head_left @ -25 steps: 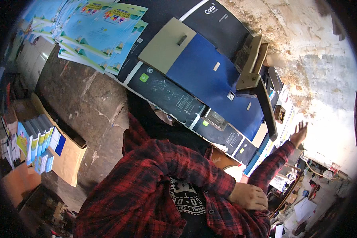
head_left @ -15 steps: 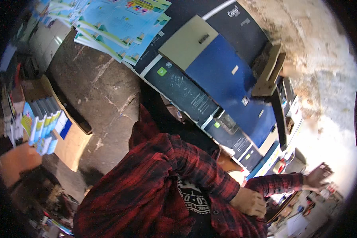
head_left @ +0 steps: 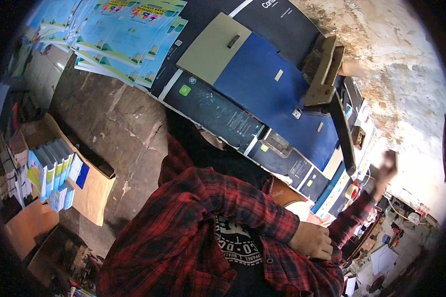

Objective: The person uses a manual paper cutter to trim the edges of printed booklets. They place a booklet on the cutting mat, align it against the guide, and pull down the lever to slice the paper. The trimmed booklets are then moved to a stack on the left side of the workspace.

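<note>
Two hands visible: left hand (head_left: 312, 241) fisted, pressed against red plaid sleeve (head_left: 243, 208); right hand (head_left: 387, 166) raised, blurred, grip unclear, near blue machine (head_left: 267, 94).

I see woven plaid cloth shirt (head_left: 193, 222); glossy paper booklets (head_left: 129, 34); matt blue board cover (head_left: 267, 94); rough cracked plaster wall (head_left: 406, 89); matt brown cardboard box (head_left: 91, 190).

I have one view only, from my head camera, tilted steeply down and rolled. It sits close over a person in a red-and-black plaid flannel shirt (head_left: 183, 232), with the big blue-and-black printing machine (head_left: 262, 94) slanting across the upper frame.
</note>
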### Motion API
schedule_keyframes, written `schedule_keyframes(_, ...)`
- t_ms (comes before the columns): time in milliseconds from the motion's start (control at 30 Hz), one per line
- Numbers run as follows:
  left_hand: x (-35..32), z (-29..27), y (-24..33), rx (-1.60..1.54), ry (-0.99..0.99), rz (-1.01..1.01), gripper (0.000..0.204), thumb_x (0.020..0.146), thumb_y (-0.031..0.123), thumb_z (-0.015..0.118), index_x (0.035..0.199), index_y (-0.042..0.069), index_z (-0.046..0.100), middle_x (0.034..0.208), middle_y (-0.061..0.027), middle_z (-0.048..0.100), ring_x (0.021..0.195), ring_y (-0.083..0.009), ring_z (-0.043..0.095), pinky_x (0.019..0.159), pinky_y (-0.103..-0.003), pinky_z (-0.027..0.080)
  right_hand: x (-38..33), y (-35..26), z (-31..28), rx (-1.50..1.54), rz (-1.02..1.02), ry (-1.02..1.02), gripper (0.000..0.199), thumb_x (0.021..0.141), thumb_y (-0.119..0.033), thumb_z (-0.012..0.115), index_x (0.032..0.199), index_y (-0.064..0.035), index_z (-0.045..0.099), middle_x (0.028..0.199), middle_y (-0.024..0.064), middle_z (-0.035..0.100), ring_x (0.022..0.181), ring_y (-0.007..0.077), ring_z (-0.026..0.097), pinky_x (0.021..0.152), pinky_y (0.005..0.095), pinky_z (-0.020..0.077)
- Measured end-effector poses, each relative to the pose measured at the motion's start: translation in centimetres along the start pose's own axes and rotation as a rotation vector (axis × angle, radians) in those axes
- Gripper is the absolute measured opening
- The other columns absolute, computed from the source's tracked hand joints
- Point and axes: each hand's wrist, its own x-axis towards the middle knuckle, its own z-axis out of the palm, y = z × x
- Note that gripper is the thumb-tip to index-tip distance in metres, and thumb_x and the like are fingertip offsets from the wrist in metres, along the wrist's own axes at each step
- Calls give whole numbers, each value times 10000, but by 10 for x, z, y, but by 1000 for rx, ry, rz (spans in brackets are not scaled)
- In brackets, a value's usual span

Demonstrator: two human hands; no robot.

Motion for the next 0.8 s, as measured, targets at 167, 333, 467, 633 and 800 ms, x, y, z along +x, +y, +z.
schedule_keyframes(167,-26,-52,-22,120,-116,-173,212,789,333,644,858,133,639,844,-5,649,899,-227,652,795,-428,490,-110,-44,81,-33,84,-143,330,1002,-196,595,783,49,628,666,90,605,649,127,532,617,302,433)
schedule_keyframes(333,-81,-203,-43,227,204,-584,181,846,240,733,913,75,704,926,-136,707,872,-320,675,765,-407,519,-211,-160,41,422,510,-437,246,969,-178,657,840,31,645,726,26,627,707,93,561,638,263,438)
schedule_keyframes(467,-105,-288,-57,655,494,-803,141,904,140,700,1009,48,715,909,-76,726,831,-177,686,746,-305,526,-182,-222,22,437,75,-708,190,732,-6,781,626,10,625,635,93,592,625,229,571,630,349,441)
schedule_keyframes(633,-143,-320,-96,880,690,-912,148,909,132,706,1021,35,715,737,-33,663,644,-97,589,603,-256,467,-152,-281,134,902,-400,-862,412,827,-113,765,543,-81,469,596,58,429,600,244,467,636,390,358)
schedule_keyframes(800,-149,-320,-111,976,675,-992,147,910,124,702,1015,21,709,705,-12,638,611,-77,554,564,-257,446,-111,-429,147,1312,-947,-470,277,860,-247,708,738,-80,524,761,59,466,747,256,523,775,401,430)
